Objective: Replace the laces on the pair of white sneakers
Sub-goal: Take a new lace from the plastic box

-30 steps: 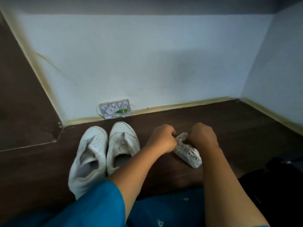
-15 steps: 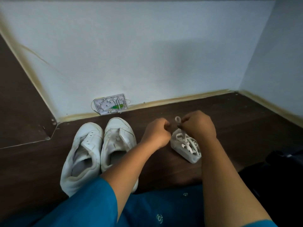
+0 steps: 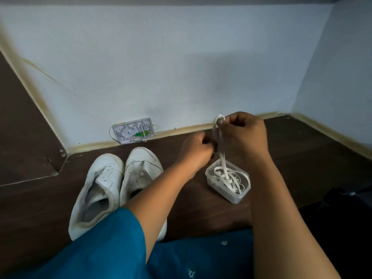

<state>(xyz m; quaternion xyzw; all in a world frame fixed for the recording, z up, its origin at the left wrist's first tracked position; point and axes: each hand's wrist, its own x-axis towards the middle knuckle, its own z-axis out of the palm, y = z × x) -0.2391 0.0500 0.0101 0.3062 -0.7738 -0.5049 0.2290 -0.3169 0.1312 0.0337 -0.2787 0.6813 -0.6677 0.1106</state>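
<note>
Right hand (image 3: 244, 135): its fingers are curled and pinch the top loop of a white lace (image 3: 222, 160), holding it up above the tub.
Left hand (image 3: 196, 150): its fingers are curled too. It looks to pinch the same lace a bit lower down, but the fingertips are partly hidden.
Lace: it hangs from the hands down into the tub, where more lace lies in a loose tangle.
How the lace will feel: I think it is very light, flat and floppy. It will not break, but it can twist and knot. It is best held near a tip, so the end can poke through a hole.
Tub (image 3: 231, 196): small, clear and open, it sits on the floor (image 3: 302, 158) just below the hands. It looks light, so a snagged lace could drag or tip it.
Sneakers (image 3: 104, 178): two white ones sit side by side on the floor, left of the left hand, with their toes to the wall. Their holes look bare.
How the sneakers will feel: probably soft on top and firm below. Hold one by its side, near the holes.
</note>
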